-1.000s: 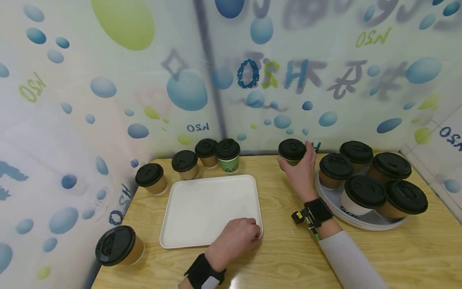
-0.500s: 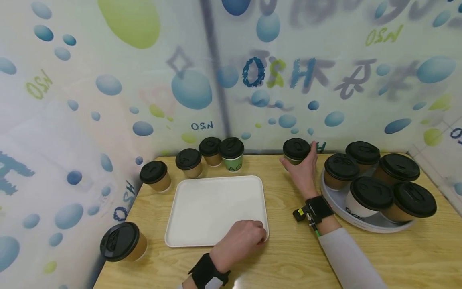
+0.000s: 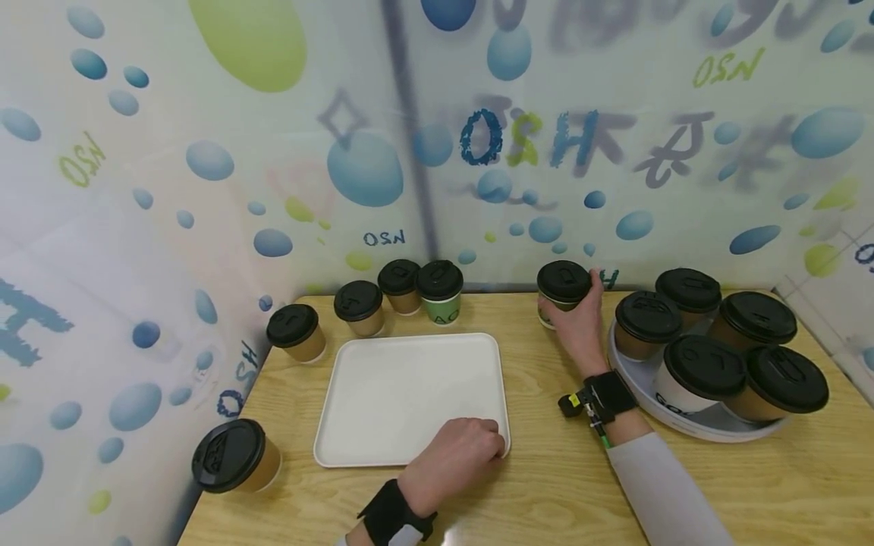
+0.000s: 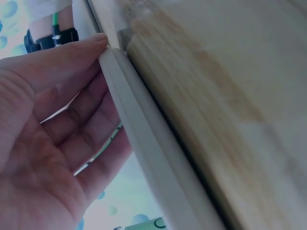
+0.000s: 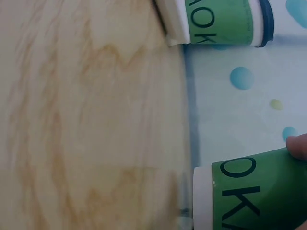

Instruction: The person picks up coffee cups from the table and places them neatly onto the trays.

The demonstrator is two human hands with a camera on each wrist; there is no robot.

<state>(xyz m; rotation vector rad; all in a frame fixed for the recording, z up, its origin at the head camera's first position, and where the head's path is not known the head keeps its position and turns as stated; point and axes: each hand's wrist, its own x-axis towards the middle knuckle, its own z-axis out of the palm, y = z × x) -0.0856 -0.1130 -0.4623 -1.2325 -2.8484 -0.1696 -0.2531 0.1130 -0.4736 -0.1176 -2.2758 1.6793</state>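
My right hand (image 3: 576, 322) grips a green paper cup with a black lid (image 3: 563, 288) at the back of the wooden table, just left of the round tray. In the right wrist view the same green cup (image 5: 254, 191) fills the lower right, with a fingertip (image 5: 297, 146) on its side. My left hand (image 3: 454, 455) holds the near right corner of the empty white rectangular tray (image 3: 403, 387). The left wrist view shows fingers (image 4: 72, 57) curled along the tray rim (image 4: 139, 129).
A round white tray (image 3: 683, 421) at the right carries several lidded cups. Another green cup (image 3: 440, 292) (image 5: 220, 21) and two brown cups (image 3: 358, 307) stand behind the white tray. More brown cups sit at the left (image 3: 295, 332) and near left corner (image 3: 235, 455). Patterned walls enclose the table.
The right hand has closed further round the green cup, which sits slightly nearer the round tray. The left hand stays on the tray corner. The head view shifted a little.
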